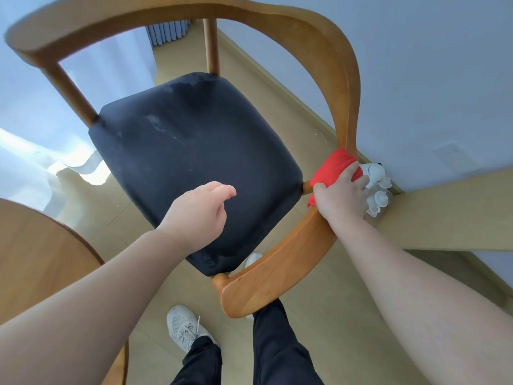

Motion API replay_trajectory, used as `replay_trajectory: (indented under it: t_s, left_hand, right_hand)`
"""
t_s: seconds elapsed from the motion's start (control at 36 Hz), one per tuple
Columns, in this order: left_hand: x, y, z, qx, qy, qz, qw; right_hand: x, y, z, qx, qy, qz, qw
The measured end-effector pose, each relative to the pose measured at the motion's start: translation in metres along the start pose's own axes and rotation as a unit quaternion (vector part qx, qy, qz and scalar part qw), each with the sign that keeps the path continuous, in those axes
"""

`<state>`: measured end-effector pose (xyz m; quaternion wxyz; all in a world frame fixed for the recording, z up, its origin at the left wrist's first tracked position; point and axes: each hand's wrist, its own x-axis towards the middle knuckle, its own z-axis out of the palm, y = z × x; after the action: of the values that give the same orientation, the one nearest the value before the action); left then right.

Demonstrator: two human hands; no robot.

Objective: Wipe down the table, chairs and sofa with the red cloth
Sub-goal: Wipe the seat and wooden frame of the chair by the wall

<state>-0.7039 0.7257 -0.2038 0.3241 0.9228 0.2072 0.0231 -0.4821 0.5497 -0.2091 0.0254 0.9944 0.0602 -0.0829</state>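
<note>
- Right hand (342,194): fingers (347,175) curl over the red cloth (331,166), thumb on the near side. Together they clamp it against the curved wooden rail of the chair (341,87).
- Red cloth: bunched and wrapped round the rail directly under those fingers. It sits where the rail bends from backrest into arm, with a fold sticking out past the fingertips.
- Left hand (200,215): fingers (222,190) loosely curled and holding nothing. It hovers above the dark seat cushion (177,151) (contact with the fabric cannot be told).
- Seat cushion: lies below and ahead of the left fingertips and shows pale smudges on its far half.
- White cups (379,190): clustered just beyond the right knuckles on a pale wooden tabletop (444,215), partly hidden by the hand.
- Below both forearms: dark trousers (277,348) and a light grey shoe (184,327) on the floor.
</note>
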Motion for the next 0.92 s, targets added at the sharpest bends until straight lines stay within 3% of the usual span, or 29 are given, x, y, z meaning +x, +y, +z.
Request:
replay_trajectory:
  t_s: [0.19,0.44,0.67,0.92]
  left_hand:
    - [-0.019,0.003,-0.005,0.001,-0.005,-0.016,1.000]
    - [-0.033,0.004,-0.009,-0.012,0.003,-0.020,1.000]
    - [-0.045,0.000,-0.011,-0.014,0.007,-0.019,1.000]
    - [-0.053,-0.010,-0.015,-0.005,0.012,-0.033,0.999]
  right_hand:
    - [-0.036,0.007,0.005,-0.022,-0.015,-0.035,0.999]
    - [-0.083,0.019,0.010,-0.049,-0.019,-0.171,0.984]
    - [-0.117,0.027,0.007,-0.027,-0.002,-0.347,0.937]
    - [-0.146,0.018,0.011,0.019,0.001,-0.469,0.883]
